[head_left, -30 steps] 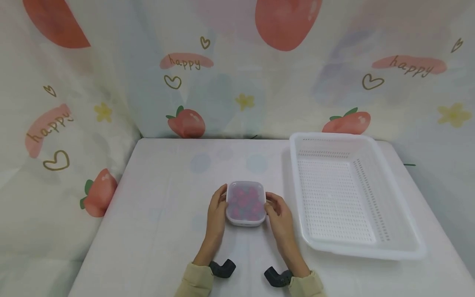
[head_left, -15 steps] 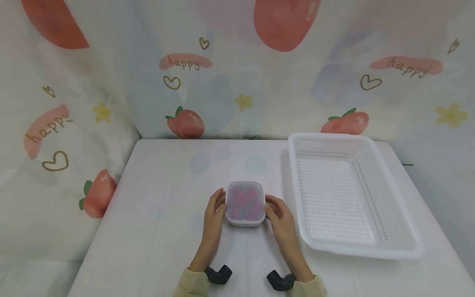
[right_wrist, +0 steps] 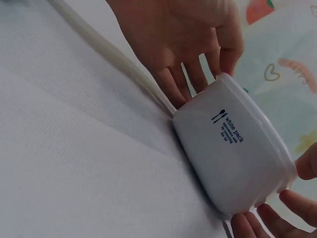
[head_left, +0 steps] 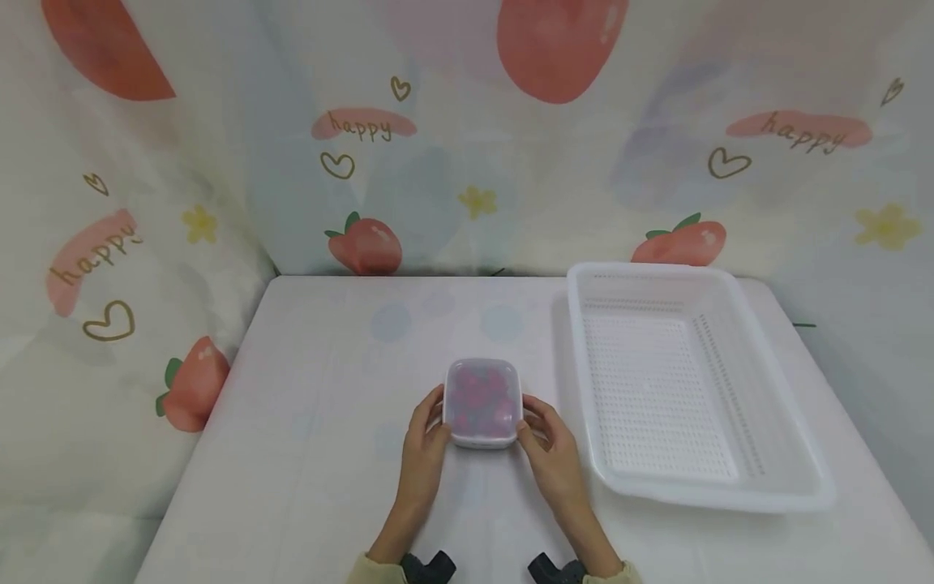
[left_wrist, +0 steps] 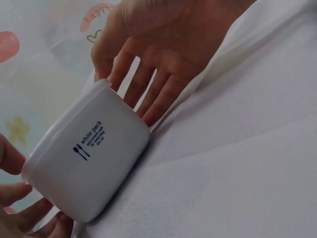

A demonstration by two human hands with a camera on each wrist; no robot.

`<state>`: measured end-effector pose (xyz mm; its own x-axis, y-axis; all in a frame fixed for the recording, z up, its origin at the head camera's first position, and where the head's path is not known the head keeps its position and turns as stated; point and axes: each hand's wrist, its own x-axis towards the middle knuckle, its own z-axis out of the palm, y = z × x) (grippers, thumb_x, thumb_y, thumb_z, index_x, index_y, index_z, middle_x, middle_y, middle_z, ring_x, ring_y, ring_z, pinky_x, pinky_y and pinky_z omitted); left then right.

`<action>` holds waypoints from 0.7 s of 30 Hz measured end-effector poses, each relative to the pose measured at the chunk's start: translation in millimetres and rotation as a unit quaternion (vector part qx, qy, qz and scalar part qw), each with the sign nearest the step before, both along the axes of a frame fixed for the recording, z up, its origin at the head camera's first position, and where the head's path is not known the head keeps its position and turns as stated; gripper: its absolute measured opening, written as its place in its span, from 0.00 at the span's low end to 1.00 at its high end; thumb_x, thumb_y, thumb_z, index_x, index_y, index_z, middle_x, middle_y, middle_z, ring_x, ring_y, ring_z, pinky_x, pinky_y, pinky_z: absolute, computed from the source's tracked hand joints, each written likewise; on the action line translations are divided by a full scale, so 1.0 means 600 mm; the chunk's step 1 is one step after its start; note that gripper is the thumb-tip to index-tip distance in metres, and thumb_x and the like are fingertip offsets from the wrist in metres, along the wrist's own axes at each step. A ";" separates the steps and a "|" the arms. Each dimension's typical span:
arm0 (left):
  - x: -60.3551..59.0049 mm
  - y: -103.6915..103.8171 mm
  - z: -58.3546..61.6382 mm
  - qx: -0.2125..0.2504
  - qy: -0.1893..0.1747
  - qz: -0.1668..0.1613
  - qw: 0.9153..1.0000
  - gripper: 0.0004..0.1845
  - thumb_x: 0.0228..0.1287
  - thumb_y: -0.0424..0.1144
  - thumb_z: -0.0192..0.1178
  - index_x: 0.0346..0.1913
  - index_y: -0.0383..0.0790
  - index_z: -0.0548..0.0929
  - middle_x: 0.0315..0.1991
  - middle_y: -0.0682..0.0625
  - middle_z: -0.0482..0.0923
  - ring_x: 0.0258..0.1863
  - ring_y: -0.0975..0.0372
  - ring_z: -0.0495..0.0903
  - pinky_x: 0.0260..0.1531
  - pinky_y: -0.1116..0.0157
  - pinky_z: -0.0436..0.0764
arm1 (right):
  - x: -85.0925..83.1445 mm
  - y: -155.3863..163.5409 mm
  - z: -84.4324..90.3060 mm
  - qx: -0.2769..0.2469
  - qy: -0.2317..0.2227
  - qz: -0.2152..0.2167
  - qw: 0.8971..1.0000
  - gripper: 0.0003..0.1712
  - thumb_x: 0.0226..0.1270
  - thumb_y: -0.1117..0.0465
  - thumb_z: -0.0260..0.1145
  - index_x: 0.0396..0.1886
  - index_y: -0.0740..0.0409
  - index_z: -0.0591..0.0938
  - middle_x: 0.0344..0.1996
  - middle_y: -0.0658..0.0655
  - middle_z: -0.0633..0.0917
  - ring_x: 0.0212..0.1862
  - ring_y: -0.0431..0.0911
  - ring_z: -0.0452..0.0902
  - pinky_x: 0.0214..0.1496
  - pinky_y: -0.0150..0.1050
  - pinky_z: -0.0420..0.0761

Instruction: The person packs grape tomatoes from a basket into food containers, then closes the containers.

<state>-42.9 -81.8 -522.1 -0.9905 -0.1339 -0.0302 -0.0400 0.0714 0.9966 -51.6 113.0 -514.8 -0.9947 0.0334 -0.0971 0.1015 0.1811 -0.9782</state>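
Note:
A small white lidded food container (head_left: 483,442) stands at mid-table in the head view, with pink-red pieces showing blurred through its translucent lid. My left hand (head_left: 423,450) holds its left side and my right hand (head_left: 552,454) its right side, thumbs near the front corners. From the left wrist, the container's front wall (left_wrist: 99,153) shows blue "white pack" lettering, and the right hand (left_wrist: 163,54) has its thumb at the lid's edge and fingers lower on the side. The right wrist view shows the left hand (right_wrist: 183,44) placed likewise, with right-hand fingers (right_wrist: 277,218) at the lower right.
To the right stands a large white perforated plastic basket (head_left: 784,405), its near-left corner close to my right hand. A white cloth (head_left: 314,389) covers the table. Behind and to the left hangs a curtain (head_left: 438,162) printed with strawberries and "happy".
Both hands have slid a little toward me along the container's sides, and the wrists have drawn back. The container has kept its place. The basket has not moved.

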 end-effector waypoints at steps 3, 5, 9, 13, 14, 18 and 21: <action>0.001 -0.001 0.000 0.001 0.009 -0.008 1.000 0.32 0.73 0.28 0.53 0.78 0.45 0.67 0.76 0.45 0.68 0.74 0.49 0.71 0.71 0.65 0.77 | 0.003 0.002 0.001 -0.006 0.000 0.003 1.000 0.25 0.78 0.63 0.63 0.72 0.53 0.76 0.68 0.57 0.80 0.67 0.51 0.77 0.59 0.25 0.81; 0.003 -0.001 0.001 -0.013 0.016 -0.017 1.000 0.32 0.73 0.30 0.57 0.78 0.42 0.66 0.77 0.42 0.67 0.74 0.47 0.70 0.73 0.58 0.75 | 0.006 0.002 0.002 -0.014 -0.004 0.013 1.000 0.28 0.77 0.64 0.64 0.73 0.53 0.74 0.68 0.60 0.80 0.66 0.53 0.77 0.58 0.25 0.82; 0.006 -0.002 0.001 -0.034 0.019 -0.034 0.999 0.39 0.71 0.35 0.66 0.80 0.38 0.60 0.78 0.39 0.62 0.76 0.44 0.65 0.77 0.47 0.68 | 0.013 -0.003 0.003 -0.024 -0.001 0.028 0.999 0.33 0.74 0.66 0.65 0.77 0.56 0.70 0.67 0.66 0.77 0.64 0.56 0.77 0.57 0.25 0.83; 0.009 0.003 -0.002 -0.026 0.007 -0.027 0.999 0.43 0.68 0.36 0.69 0.80 0.40 0.59 0.79 0.41 0.61 0.77 0.46 0.64 0.78 0.47 0.66 | 0.017 -0.007 0.000 -0.019 0.016 0.029 0.999 0.34 0.74 0.66 0.66 0.77 0.59 0.69 0.69 0.66 0.76 0.65 0.57 0.76 0.57 0.24 0.82; 0.009 0.004 -0.002 -0.022 0.005 -0.025 0.999 0.43 0.67 0.36 0.70 0.80 0.40 0.60 0.79 0.42 0.61 0.77 0.47 0.64 0.79 0.47 0.65 | 0.018 -0.008 -0.001 -0.018 0.017 0.029 0.999 0.34 0.74 0.66 0.66 0.77 0.59 0.68 0.69 0.65 0.75 0.65 0.56 0.75 0.58 0.23 0.81; 0.007 0.004 -0.002 -0.028 0.004 -0.025 0.999 0.43 0.67 0.37 0.70 0.80 0.40 0.59 0.80 0.41 0.61 0.77 0.46 0.64 0.78 0.46 0.66 | 0.017 -0.011 0.000 -0.006 0.017 0.021 1.000 0.36 0.74 0.65 0.67 0.78 0.56 0.67 0.73 0.63 0.73 0.67 0.54 0.73 0.61 0.23 0.80; 0.005 0.005 0.001 -0.044 0.007 -0.029 0.999 0.46 0.65 0.38 0.72 0.81 0.39 0.58 0.79 0.39 0.60 0.77 0.44 0.65 0.77 0.45 0.67 | 0.016 -0.020 0.001 0.024 0.019 0.017 0.999 0.41 0.72 0.59 0.70 0.80 0.54 0.64 0.74 0.61 0.71 0.67 0.50 0.71 0.64 0.28 0.80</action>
<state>-40.2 -79.0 -521.3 -0.9969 -0.0782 -0.0062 -0.0186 0.1596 0.9870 -41.9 101.2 -513.9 -0.9983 0.0038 -0.0584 0.0577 0.2315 -0.9711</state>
